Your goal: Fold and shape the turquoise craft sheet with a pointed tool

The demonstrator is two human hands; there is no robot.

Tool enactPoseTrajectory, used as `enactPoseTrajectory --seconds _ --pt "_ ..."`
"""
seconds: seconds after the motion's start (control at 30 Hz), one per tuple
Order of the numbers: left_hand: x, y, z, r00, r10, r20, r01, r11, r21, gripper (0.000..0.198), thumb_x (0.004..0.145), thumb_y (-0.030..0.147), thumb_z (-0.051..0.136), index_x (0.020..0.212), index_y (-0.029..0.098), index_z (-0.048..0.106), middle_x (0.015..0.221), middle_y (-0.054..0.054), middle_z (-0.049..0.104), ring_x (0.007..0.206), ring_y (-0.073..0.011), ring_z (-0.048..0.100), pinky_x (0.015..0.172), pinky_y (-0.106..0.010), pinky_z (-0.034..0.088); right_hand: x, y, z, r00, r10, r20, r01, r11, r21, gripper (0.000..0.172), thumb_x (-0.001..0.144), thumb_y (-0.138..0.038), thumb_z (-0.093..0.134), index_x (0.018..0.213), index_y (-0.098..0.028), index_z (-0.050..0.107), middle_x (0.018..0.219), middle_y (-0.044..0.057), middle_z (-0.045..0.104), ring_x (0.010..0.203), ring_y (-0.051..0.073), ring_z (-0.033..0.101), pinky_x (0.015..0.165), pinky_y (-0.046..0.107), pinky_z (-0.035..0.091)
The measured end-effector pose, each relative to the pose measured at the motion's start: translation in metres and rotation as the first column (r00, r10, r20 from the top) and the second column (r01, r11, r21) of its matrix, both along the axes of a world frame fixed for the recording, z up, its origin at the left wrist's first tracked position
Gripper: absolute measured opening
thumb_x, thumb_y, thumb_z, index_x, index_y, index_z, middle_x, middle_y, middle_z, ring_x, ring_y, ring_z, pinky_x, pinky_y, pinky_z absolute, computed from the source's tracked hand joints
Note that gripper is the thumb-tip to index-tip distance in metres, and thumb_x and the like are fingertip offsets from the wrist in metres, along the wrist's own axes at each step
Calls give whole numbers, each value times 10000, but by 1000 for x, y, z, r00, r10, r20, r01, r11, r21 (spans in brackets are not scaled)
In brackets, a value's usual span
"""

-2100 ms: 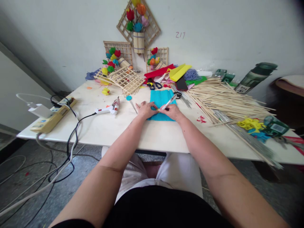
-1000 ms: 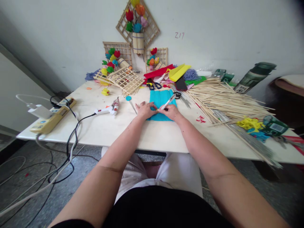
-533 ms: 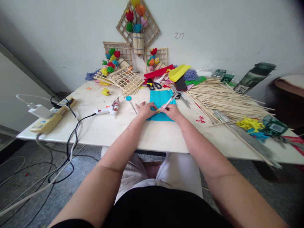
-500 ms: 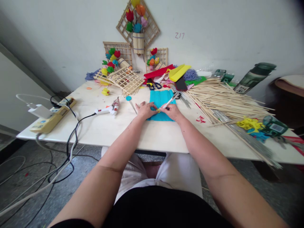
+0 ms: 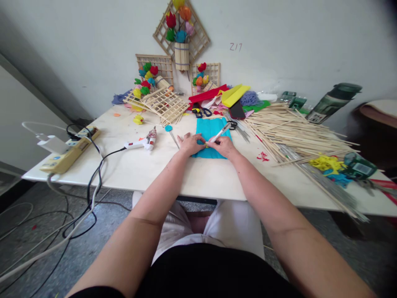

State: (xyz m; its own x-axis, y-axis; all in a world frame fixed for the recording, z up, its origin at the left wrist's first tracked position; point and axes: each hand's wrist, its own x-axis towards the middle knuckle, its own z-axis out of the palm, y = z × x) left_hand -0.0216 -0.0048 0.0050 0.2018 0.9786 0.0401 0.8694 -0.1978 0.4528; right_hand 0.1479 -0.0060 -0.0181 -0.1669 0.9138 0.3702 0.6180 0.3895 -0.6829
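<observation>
Pen (image 5: 221,133) shifted slightly left, in right hand (image 5: 224,146)

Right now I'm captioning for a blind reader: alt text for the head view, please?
A person's right hand holds a white pen-like tool over a blue sheet, the left hand at its left edge. On the white table, a glue gun lies left and piled wooden sticks right.

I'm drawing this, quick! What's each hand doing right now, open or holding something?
Left hand: on the blue sheet; can't tell whether it pinches the small yellow piece.
Right hand: closed on a white pen.
</observation>
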Motion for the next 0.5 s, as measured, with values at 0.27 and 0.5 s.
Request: enactPoseTrajectory --seconds 0.27,0.5 --pt "-1 0 1 1000 -6 -11 6 1000 2 264 710 430 616 965 375 657 1362 103 463 1335 -349 224 1017 -679 -15 0 0 0 999 9 33 -9 1000 10 281 698 -442 656 800 -192 734 748 31 703 734 175 637 680 262 482" --pt "-1 0 1 1000 -11 -3 11 1000 -9 288 709 422 614 990 371 652 1370 95 454 1340 -341 212 1019 -675 -29 -1 -1 2 998 -9 62 9 1000 0 266 692 -435 665 805 -205 737 765 27 709 768 186 646 696 267 486"
